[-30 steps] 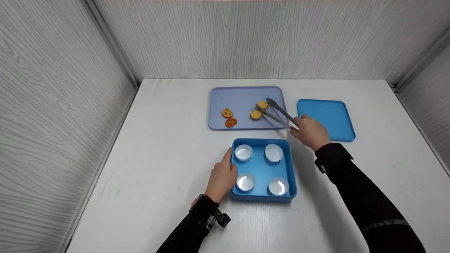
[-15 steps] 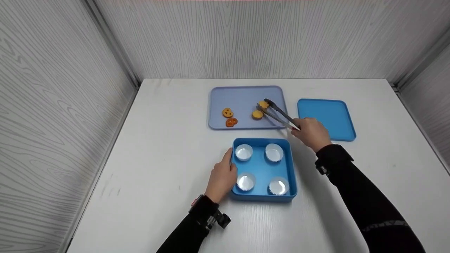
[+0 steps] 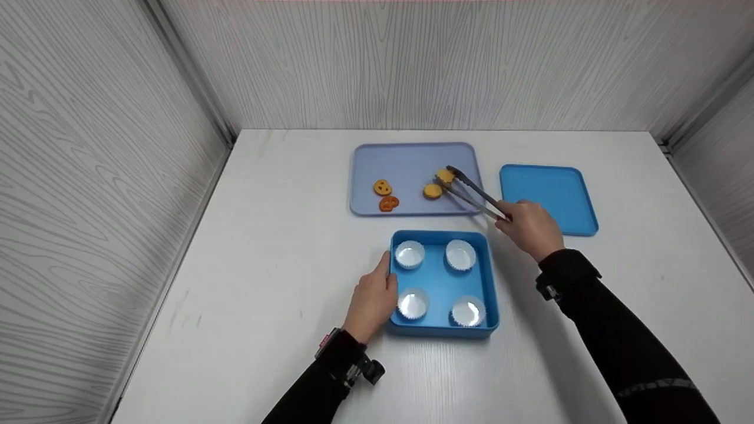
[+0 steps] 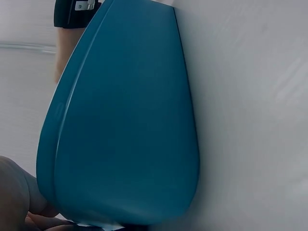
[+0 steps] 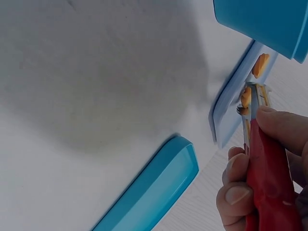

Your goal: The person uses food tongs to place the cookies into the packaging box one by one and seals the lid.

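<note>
In the head view my left hand (image 3: 371,300) holds the left wall of a square blue box (image 3: 442,282), its thumb at the rim. Several white fluted cupcake liners (image 3: 460,255) stand inside the box, near its corners. My right hand (image 3: 530,227) grips the red handles (image 5: 272,178) of a pair of metal tongs (image 3: 477,191). The tong tips straddle the farther of two round yellow cookies (image 3: 446,176), over a lavender tray (image 3: 406,159). The nearer yellow cookie (image 3: 432,191) lies just beside the tips. Whether the straddled cookie is lifted is unclear.
On the lavender tray's left side lie a tan pretzel-shaped cookie (image 3: 382,188) and a browner one (image 3: 389,204). A flat blue tray (image 3: 551,197) lies to the right, beyond my right hand. Grey wood-grain panels (image 3: 400,65) border the white table (image 3: 265,247).
My right hand has shifted slightly right with the tongs, and the farther yellow cookie has moved a little right with them. My left hand and the box stay put.
</note>
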`<state>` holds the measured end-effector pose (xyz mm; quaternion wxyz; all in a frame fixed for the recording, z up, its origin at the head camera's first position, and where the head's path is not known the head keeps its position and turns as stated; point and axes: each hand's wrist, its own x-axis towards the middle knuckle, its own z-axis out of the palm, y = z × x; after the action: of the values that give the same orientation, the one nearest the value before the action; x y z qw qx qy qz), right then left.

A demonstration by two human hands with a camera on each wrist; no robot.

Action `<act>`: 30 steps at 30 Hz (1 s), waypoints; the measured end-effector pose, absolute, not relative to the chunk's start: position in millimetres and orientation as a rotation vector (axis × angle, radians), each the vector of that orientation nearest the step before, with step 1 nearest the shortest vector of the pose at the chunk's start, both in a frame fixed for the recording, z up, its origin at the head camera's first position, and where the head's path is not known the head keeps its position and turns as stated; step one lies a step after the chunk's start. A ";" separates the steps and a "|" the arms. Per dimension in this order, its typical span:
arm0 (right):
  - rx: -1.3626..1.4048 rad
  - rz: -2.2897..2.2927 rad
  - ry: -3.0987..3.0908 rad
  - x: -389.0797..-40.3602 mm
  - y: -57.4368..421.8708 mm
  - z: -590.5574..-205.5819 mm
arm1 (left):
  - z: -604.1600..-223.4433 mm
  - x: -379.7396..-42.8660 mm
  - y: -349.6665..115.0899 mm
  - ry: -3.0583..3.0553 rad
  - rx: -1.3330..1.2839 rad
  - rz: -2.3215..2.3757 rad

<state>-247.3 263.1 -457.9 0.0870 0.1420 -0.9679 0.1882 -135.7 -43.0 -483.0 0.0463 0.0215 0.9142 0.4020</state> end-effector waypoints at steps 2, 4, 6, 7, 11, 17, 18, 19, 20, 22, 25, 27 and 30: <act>0.421 0.561 -2.875 -245.1 266.6 -458.5 | -484.4 -135.7 -43.2 2.786 0.081 1.240; 0.426 0.563 -2.866 -242.0 270.4 -458.4 | -486.5 -135.4 -43.2 2.785 0.100 1.248; 0.430 0.565 -2.859 -237.8 274.1 -457.5 | -488.4 -135.1 -42.8 2.797 0.126 1.244; 0.431 0.568 -2.857 -235.3 276.1 -457.0 | -489.5 -134.9 -42.4 2.809 0.137 1.233; 0.414 0.577 -2.863 -222.3 284.2 -453.0 | -494.2 -133.8 -40.6 2.872 0.174 1.154; 0.447 0.592 -2.844 -197.7 299.0 -442.2 | -496.3 -131.8 -37.1 2.925 0.170 1.082; 0.464 0.593 -2.831 -193.1 301.6 -439.9 | -496.1 -131.6 -36.5 2.929 0.165 1.076; 0.482 0.590 -2.817 -188.4 304.1 -437.4 | -495.9 -131.6 -35.9 2.931 0.160 1.075; 0.501 0.586 -2.800 -183.7 306.5 -435.0 | -495.9 -131.5 -35.6 2.936 0.161 1.076; 0.535 0.570 -2.764 -174.6 310.9 -430.0 | -495.9 -131.3 -35.0 2.943 0.158 1.079; 0.584 0.545 -2.738 -162.0 316.4 -421.8 | -496.3 -130.6 -34.7 2.972 0.180 1.079; 0.615 0.530 -2.739 -155.4 319.5 -415.3 | -496.8 -130.1 -34.6 2.997 0.197 1.068; 0.667 0.506 -2.761 -148.0 323.3 -405.5 | -497.4 -129.7 -34.5 3.028 0.214 1.051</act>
<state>-148.0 323.3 -405.5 0.1278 0.2293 -0.9491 0.1740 -129.7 -34.5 -497.4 -0.0352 0.0667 0.9420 0.3270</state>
